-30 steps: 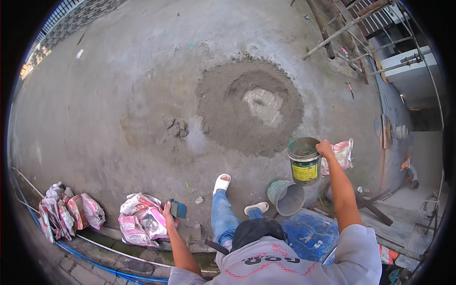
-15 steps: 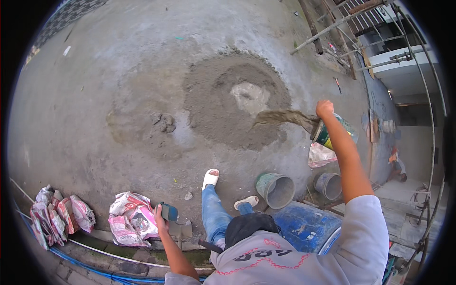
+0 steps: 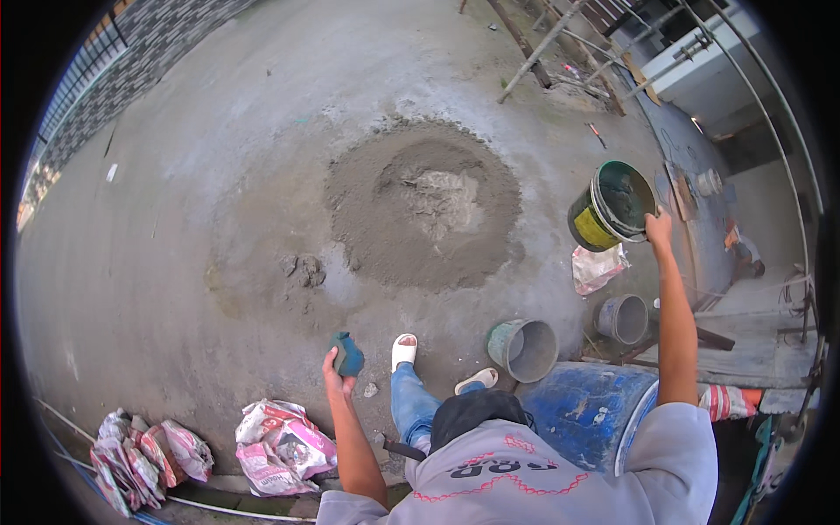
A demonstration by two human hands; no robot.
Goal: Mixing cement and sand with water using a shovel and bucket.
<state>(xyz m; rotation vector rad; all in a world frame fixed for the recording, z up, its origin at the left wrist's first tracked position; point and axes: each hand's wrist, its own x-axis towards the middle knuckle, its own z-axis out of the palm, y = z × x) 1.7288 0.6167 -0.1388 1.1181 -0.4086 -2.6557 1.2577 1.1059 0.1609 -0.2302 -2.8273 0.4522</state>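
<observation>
My right hand (image 3: 658,227) grips the rim of a green bucket (image 3: 591,224) with a yellow patch, held out at the right. Its mouth faces up and a little toward me, and grey residue coats the inside. Raised at the lower left, my left hand (image 3: 336,376) is closed around a small teal, block-like piece (image 3: 349,354); its exact kind is unclear. Beyond my feet lies a broad ring of grey mortar mix (image 3: 363,232) on the concrete, with a paler wet middle (image 3: 448,203). A small lump of mix (image 3: 304,270) lies left of the ring.
Two buckets (image 3: 523,350) (image 3: 622,318) and a blue drum (image 3: 582,411) stand close on my right. Crumpled sacks (image 3: 282,446) (image 3: 153,459) lie at the lower left, another sack (image 3: 598,268) under the held bucket. Scaffold poles (image 3: 542,51) rise at the far right. Another person (image 3: 742,252) is at the right.
The bucket was tipped, pouring grey slurry into the ring; now it is turned mouth-up and the stream has ended. My left hand has moved forward and right with the teal piece.
</observation>
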